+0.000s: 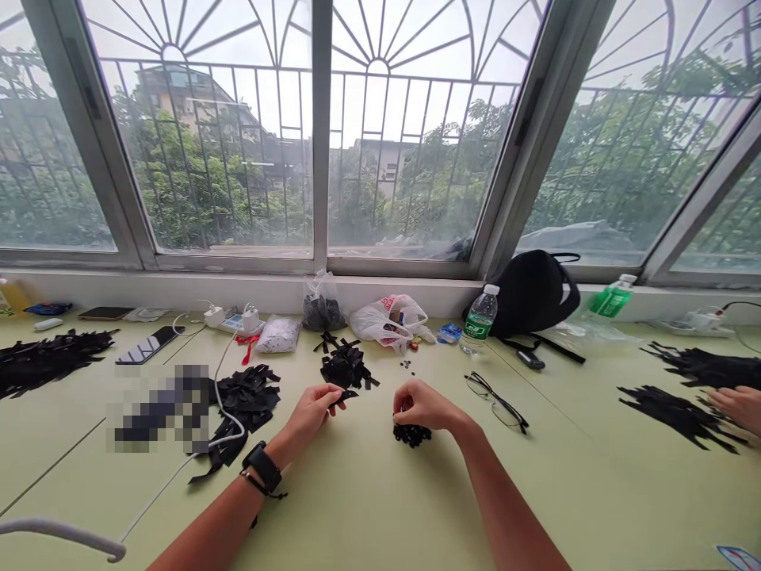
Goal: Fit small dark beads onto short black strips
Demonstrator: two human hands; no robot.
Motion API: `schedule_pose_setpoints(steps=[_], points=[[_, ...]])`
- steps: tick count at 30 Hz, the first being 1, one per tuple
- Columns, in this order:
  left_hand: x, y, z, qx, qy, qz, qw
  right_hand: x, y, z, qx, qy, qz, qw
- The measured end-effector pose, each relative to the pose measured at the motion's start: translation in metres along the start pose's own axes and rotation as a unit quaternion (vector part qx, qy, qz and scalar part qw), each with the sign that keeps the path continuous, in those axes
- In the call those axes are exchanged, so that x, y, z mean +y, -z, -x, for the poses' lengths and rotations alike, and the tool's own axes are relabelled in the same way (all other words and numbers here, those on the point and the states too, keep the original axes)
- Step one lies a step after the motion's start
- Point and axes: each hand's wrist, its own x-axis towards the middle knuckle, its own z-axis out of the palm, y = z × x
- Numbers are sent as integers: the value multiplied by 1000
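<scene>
My left hand (pixel 315 414), with a dark watch on its wrist, pinches a short black fabric strip (pixel 345 396) between thumb and fingers. To the right, my right hand (pixel 425 404) is closed, fingertips down at a small heap of tiny black pieces (pixel 411 435). Whatever its fingers grip is hidden. Beyond my left hand lies a pile of black strips (pixel 346 366). Another pile of strips (pixel 246 396) spreads to the left of that hand. A few tiny loose pieces (pixel 407 364) are scattered past my right hand.
Eyeglasses (pixel 497 403) rest right of my right hand. A white cable (pixel 221 396) crosses the left side. Along the window stand a white plastic bag (pixel 389 321), a water bottle (pixel 480 321) and a black bag (pixel 529 293). Another person's hand (pixel 737 406) touches black strips (pixel 678 412) at far right.
</scene>
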Motion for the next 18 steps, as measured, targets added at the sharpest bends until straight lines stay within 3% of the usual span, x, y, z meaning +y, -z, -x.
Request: schedule_pose_setpoints(steps=[8,18], points=[[3,0,3,2,-3,-2,1000,-23,-5,1,39,66,-46,996],[-7,2,-3,25,-34,-4,999,-45,-67,-22,117,156,51,979]])
